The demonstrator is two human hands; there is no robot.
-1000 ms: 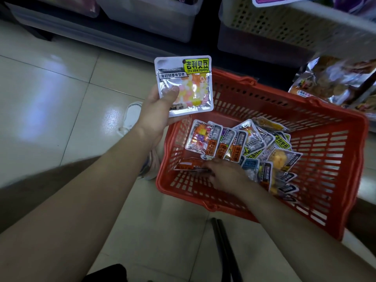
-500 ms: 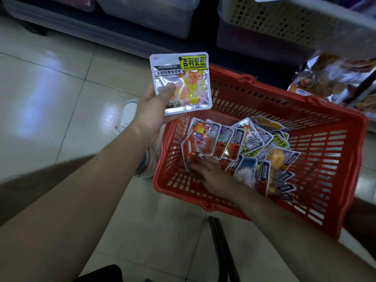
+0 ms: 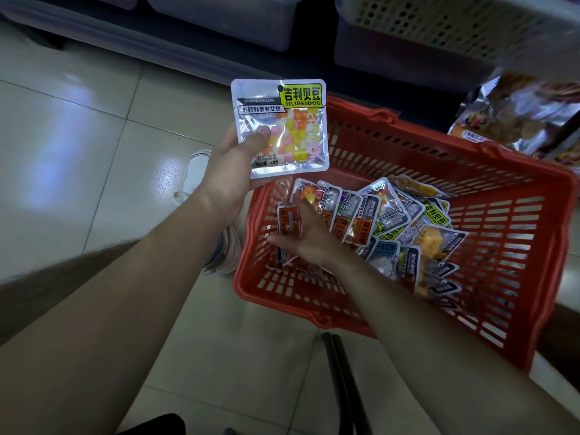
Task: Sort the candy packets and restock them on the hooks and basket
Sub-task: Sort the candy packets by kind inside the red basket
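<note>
Single view, head-worn, wide-angle. It looks forward and steeply down from above, along both forearms, which enter from 7 and 5 o'clock. Close range: left hand (image 3: 229,171) lifts its candy packet (image 3: 282,127) just above frame centre; right hand (image 3: 314,240) is at centre, inside the red basket (image 3: 314,312), which fills 2 to 5 o'clock. Tiled floor (image 3: 78,152) takes 9 o'clock. Shelf bins (image 3: 238,20) are cropped at 12. Straight lines bend near the edges.

Right hand (image 3: 309,237) blurred, grip among packets (image 3: 361,221) unclear.
</note>
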